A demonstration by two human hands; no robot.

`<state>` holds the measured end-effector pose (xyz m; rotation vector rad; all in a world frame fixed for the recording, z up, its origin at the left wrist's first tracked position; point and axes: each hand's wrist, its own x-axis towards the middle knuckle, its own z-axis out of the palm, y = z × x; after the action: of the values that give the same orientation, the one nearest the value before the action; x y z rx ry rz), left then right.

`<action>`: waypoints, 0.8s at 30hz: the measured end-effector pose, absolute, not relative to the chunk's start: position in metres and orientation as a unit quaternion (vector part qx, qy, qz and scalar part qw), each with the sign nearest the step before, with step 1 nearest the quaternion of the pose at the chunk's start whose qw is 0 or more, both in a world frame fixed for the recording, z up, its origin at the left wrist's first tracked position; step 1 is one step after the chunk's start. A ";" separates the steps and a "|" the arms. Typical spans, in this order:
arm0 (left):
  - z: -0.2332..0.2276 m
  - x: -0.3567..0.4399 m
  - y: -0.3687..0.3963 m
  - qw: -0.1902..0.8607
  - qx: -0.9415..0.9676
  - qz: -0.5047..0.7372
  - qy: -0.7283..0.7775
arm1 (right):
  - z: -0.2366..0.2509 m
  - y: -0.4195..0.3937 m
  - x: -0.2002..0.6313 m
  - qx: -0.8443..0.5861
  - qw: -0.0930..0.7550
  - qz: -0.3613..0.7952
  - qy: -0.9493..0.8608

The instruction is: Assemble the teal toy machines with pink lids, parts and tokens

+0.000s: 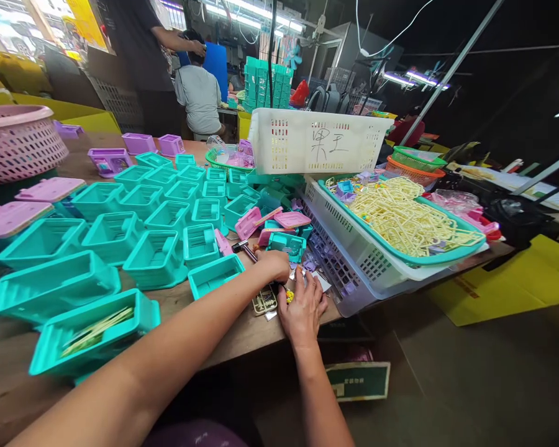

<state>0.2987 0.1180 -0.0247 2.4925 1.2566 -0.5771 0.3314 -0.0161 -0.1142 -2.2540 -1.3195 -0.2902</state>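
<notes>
My left hand (276,266) is closed at the table's front edge, its fingers curled down and mostly hidden behind the wrist. Just beyond it lies a dark metal tool with a short crosspiece (245,248), perhaps a small hammer; whether the hand touches it I cannot tell. My right hand (304,304) rests close by with its fingers spread and bent over the work spot. Small yellow pieces (289,297) show beside its thumb. Between the forearms sits a small tray of pale parts (264,301). A turquoise box (286,245) and pink lids (292,219) lie behind the hands.
Many turquoise boxes (156,257) cover the table's left side. At right, a white crate (340,267) carries a green-rimmed tray (400,253) of pale yellow sticks. Another white basket (323,143) stands behind. A pink basket (18,143) is far left; people are beyond the table.
</notes>
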 end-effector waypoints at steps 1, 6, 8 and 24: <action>-0.026 0.301 0.117 0.145 0.863 -0.200 0.440 | -0.114 -0.016 0.331 -0.829 0.254 -0.107 -0.487; -0.028 0.305 0.110 0.148 0.864 -0.182 0.446 | -0.113 -0.018 0.332 -0.823 0.265 -0.113 -0.490; -0.028 0.304 0.106 0.146 0.866 -0.171 0.448 | -0.113 -0.018 0.332 -0.822 0.267 -0.113 -0.490; -0.028 0.290 0.094 0.139 0.882 -0.135 0.429 | -0.116 -0.018 0.335 -0.821 0.257 -0.107 -0.499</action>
<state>0.2897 0.0936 -0.0276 2.5512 1.2396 -0.3911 0.3347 -0.0183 -0.1159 -2.2270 -1.3542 -0.2892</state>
